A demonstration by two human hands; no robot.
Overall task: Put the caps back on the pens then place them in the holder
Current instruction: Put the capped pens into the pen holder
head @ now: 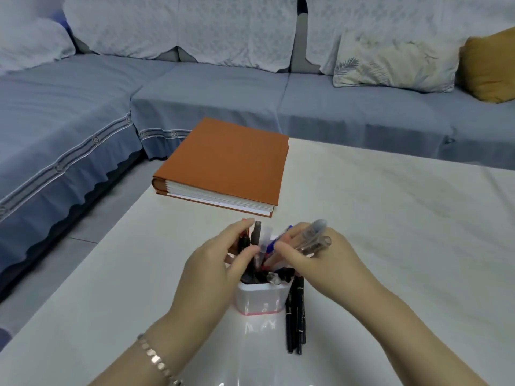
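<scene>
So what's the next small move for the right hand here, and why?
Probably lower the clear pens in the right hand into the holder: they are tilted just above its opening, while the left hand is at the standing pens inside. The black pens lying on the table beside the holder look like a later step.
</scene>
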